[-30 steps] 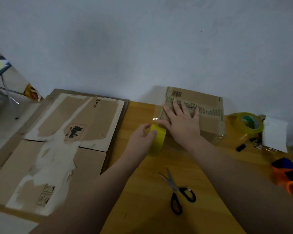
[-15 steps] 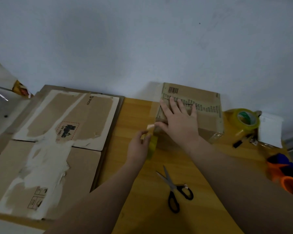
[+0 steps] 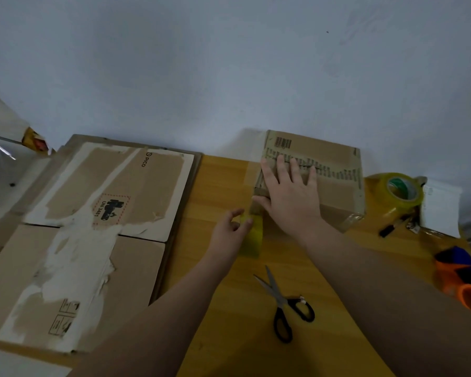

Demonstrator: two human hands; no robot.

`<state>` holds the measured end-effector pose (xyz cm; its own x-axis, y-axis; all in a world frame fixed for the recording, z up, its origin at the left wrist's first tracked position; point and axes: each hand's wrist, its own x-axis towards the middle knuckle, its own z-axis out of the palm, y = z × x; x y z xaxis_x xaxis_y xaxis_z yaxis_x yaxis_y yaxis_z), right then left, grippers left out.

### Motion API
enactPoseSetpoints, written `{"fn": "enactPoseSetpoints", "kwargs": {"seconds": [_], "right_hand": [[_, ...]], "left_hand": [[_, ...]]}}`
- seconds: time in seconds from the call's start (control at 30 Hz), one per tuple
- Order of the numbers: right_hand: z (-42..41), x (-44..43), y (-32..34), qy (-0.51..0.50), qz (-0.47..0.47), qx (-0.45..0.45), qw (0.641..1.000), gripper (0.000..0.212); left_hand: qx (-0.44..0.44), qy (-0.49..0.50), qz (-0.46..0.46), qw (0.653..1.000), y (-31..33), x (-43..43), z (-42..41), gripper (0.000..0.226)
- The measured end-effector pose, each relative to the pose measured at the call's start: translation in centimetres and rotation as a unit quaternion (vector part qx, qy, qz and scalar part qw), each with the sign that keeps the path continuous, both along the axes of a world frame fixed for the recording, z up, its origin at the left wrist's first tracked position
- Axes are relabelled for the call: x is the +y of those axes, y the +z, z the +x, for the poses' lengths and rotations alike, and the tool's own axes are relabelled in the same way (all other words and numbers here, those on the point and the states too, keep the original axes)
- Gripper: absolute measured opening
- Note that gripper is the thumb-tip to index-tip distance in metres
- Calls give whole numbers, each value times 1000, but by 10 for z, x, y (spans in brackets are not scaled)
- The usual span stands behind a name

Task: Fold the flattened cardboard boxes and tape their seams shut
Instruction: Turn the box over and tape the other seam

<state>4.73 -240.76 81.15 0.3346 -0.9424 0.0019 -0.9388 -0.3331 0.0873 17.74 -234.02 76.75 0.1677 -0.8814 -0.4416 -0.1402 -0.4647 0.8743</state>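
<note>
**Grip status: tape strip at the near-left corner of one folded box**

Pinched between thumb and fingertips, the left hand (image 3: 230, 228) holds a yellow tape strip (image 3: 252, 235) just off the near-left corner of the small box (image 3: 326, 172). The strip hangs down toward the table (image 3: 220, 308); whether its upper end already adheres to the box cannot be determined. The right hand (image 3: 290, 197) lies flat and open on top of the box, fingers spread, pressing the flaps down and gripping nothing.

Progress, as judged from the layout:
- Done: one small box is folded into shape and stands at the far edge of the table, against the wall.
- In hand: sealing the seam at its left end.
- Left: the flattened cartons (image 3: 93, 221) stacked to the left of the box are unfolded and untaped.

Supplies: the tape roll (image 3: 401, 193) sits to the right of the box; the scissors (image 3: 286, 306) lie nearer the person than the box.
</note>
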Motion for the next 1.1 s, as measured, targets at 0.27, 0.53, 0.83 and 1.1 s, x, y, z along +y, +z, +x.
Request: {"fn": "enactPoseSetpoints", "kwargs": {"seconds": [0.27, 0.53, 0.83, 1.1], "right_hand": [[-15, 30, -9, 153, -171, -271, 935, 31], [-41, 107, -88, 0, 260, -147, 954, 10], [-73, 151, -122, -84, 351, 40, 932, 60], [-103, 118, -74, -73, 420, -105, 899, 51]], "left_hand": [[33, -11, -18, 999, -2, 11, 2, 17], [46, 61, -9, 997, -7, 16, -11, 14], [58, 106, -13, 993, -1, 23, -20, 3], [42, 136, -6, 990, 7, 26, -20, 9]]}}
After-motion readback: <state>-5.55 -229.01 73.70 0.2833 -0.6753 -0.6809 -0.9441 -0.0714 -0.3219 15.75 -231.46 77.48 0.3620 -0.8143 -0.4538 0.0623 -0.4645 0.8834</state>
